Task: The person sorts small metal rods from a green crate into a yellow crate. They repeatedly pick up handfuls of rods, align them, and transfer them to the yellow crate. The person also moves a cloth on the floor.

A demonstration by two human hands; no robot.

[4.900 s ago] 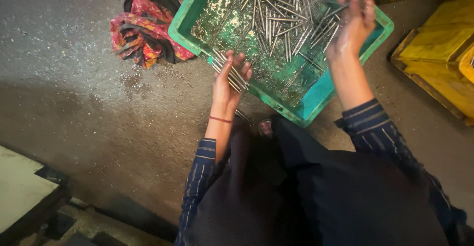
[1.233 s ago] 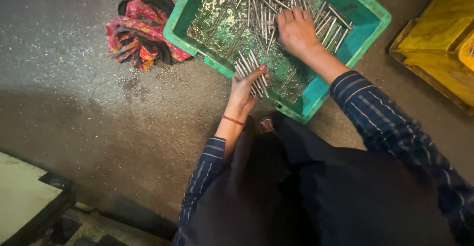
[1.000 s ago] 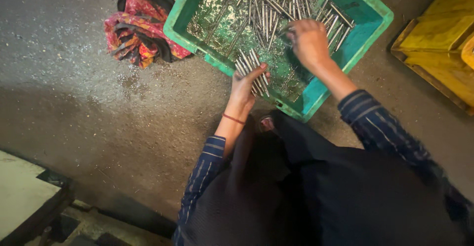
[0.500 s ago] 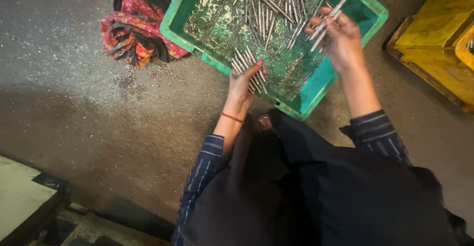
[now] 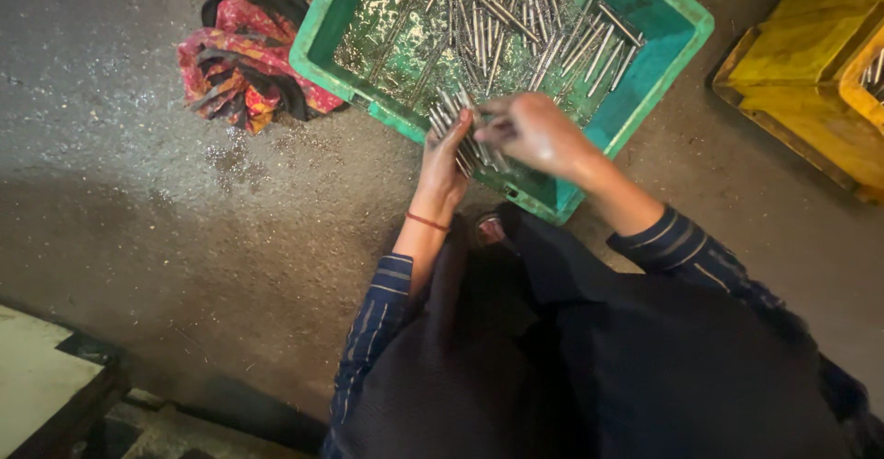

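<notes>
A green plastic crate lies on the floor, its bottom strewn with several thin metal rods. My left hand rests at the crate's near edge, palm up, holding a bundle of metal rods fanned across its fingers. My right hand has come next to the left, its fingers closed on a few rods and touching the bundle. Both forearms carry rolled-up striped sleeves, and a red thread circles the left wrist.
A crumpled red and black cloth lies left of the crate. Yellow crates stand at the right. A pale slab on a dark frame sits at the lower left. The floor is rough concrete with metal flecks.
My right hand picked rods from the far right part of the crate and carried them back to the bundle in my left hand. The left hand has stayed at the crate's near edge.
</notes>
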